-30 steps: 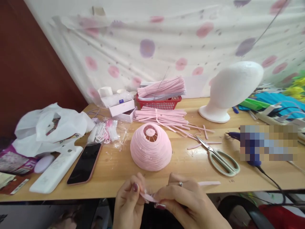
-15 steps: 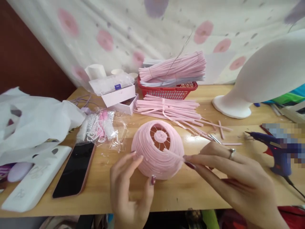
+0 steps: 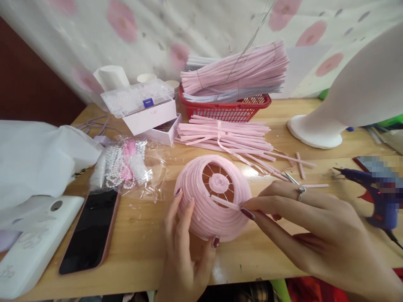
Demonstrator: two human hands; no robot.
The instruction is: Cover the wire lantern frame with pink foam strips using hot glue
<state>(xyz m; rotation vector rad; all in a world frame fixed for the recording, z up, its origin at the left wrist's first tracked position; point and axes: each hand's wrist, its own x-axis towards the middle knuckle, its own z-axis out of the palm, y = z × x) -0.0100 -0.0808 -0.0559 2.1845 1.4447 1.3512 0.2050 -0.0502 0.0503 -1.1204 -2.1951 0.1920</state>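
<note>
A pink dome (image 3: 204, 209) wound from pink strips lies on the wooden table (image 3: 138, 243), tilted so its wire-spoked opening with a small pink rose faces me. My left hand (image 3: 185, 247) cups the dome's near left side, fingers and thumb pressed on it. My right hand (image 3: 302, 226) pinches a short pink strip (image 3: 224, 202) between thumb and fingertips, and the strip's far end rests at the rim of the opening.
A loose pile of pink strips (image 3: 226, 138) lies behind the dome, with a red basket (image 3: 226, 111) of more strips beyond. A black phone (image 3: 90, 233), bagged beads (image 3: 122, 165), white boxes (image 3: 147, 113), a foam head stand (image 3: 346, 100) and a blue glue gun (image 3: 374, 193) surround it.
My hands rose from below the table edge to the dome. The left hand took hold of it and tilted it; the right hand brought the strip to its opening. The view moved closer.
</note>
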